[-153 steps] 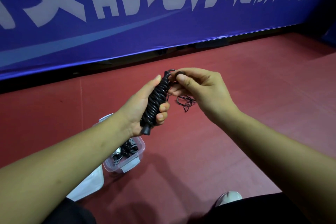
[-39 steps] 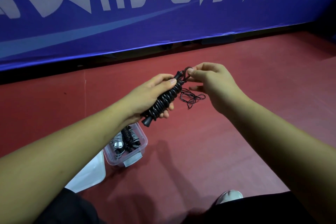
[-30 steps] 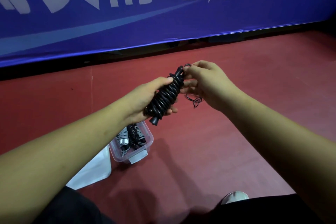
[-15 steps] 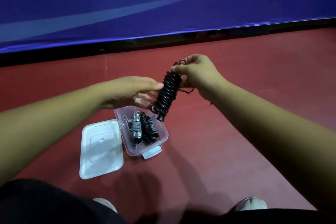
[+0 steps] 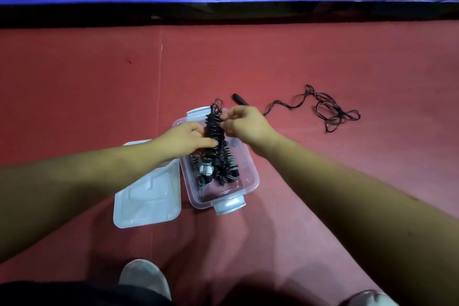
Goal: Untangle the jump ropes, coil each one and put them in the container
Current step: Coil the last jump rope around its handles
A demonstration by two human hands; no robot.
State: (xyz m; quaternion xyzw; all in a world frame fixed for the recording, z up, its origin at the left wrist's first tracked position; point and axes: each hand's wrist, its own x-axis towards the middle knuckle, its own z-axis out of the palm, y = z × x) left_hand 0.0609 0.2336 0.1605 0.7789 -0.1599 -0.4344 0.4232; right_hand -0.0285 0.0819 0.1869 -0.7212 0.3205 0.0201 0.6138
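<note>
Black coiled jump rope: fingertips of right hand pinch its top, left hand curls round its middle, just above open clear container. Advice: lower flat beside stored coils, release both grips together. One tangled rope lies on red floor.

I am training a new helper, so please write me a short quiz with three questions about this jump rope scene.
1. True or false: both the left hand and the right hand hold the coiled rope over the container.
2. Where is the lid? A) closed on the container B) on the floor beside the container C) in a hand
3. Fill in: one loose rope, not coiled, lies on the red ____.
Key: 1 true; 2 B; 3 floor.
</note>
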